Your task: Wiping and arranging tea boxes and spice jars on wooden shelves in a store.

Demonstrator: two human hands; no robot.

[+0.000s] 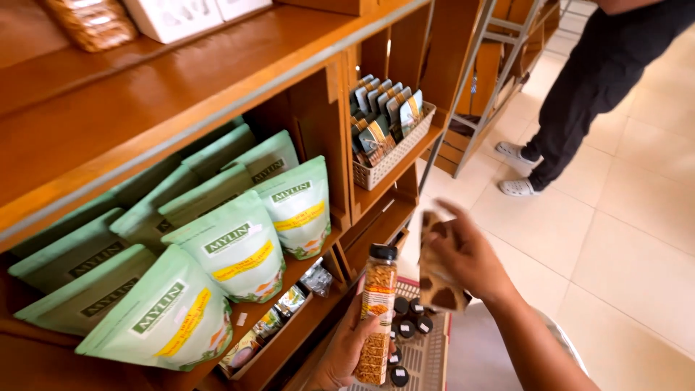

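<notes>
- Fingers of the left hand (346,346) are wrapped round the lower half of a tall clear jar (378,311) with a black cap, filled with golden-brown snack pieces; the grip sits low, so the cap and upper label stay uncovered and the jar stands nearly upright in front of the shelf.
- Right hand (467,257) is raised just beside the jar's cap, its fingers closed on a brown-and-cream patterned cloth (436,279) that hangs down between the two hands; the cloth is near the jar, but whether it touches it I cannot tell.
- Pink basket (426,347) sits directly below the hands, so it is close at hand; several more jars of the same kind stand in it, showing only their black caps (410,316).
- Wooden shelf (289,80) to the left is built of crate-like compartments. Pale green stand-up pouches (239,250) fill the nearest one, leaning back in rows with their fronts turned outward so the labels face the aisle.
- White woven-look basket (394,156) in the next compartment holds small packets set on edge, which keeps them upright and packed together.
- Another person's dark trouser legs (579,94) and white shoes (517,170) stand well apart on the tiled floor (630,246).
</notes>
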